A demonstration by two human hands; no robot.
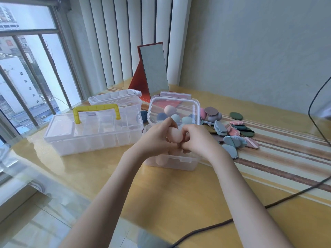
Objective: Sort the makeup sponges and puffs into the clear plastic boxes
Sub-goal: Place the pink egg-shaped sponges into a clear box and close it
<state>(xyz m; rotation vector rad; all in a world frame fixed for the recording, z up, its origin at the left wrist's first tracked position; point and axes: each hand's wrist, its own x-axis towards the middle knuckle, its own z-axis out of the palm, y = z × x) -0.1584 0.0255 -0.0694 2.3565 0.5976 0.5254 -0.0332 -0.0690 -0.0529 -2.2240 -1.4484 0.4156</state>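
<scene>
My left hand (pixel 157 138) and right hand (pixel 198 138) meet knuckle to knuckle, fingers curled round a pale pink sponge (pixel 174 135), both bare forearms reaching forward.

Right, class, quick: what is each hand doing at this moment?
Left hand: fingers curled round the pink sponge, above the open clear box.
Right hand: fingers curled, gripping the same pink sponge from the other side.

Open box (pixel 186 162) interior hidden behind both hands, black cable (pixel 206 230) cut off at frame edges
</scene>
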